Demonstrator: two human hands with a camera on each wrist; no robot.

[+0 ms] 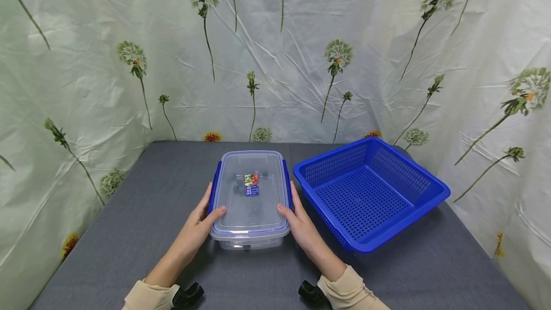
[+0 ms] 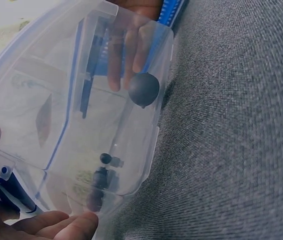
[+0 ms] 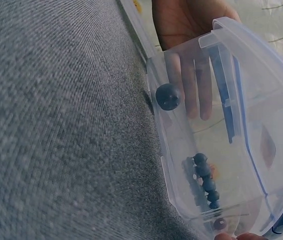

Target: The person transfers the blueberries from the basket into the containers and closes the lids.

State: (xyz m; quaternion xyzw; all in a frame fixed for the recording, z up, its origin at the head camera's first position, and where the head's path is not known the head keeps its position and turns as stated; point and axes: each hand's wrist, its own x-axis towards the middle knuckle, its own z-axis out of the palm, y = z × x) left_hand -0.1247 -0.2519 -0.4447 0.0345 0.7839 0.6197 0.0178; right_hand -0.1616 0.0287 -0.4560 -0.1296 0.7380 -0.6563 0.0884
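Observation:
A clear lidded food container with blue side latches and a small printed label is close over the grey table. My left hand grips its left side, thumb on the lid's edge. On the opposite side my right hand holds it the same way, fingers along the wall. Through the wall, the left wrist view shows a large dark ball inside. Several smaller dark balls lie in a row in the container in the right wrist view.
A blue perforated plastic basket stands just right of the container, turned at an angle. Grey cloth covers the table. A pale curtain printed with dandelions hangs behind and along both sides.

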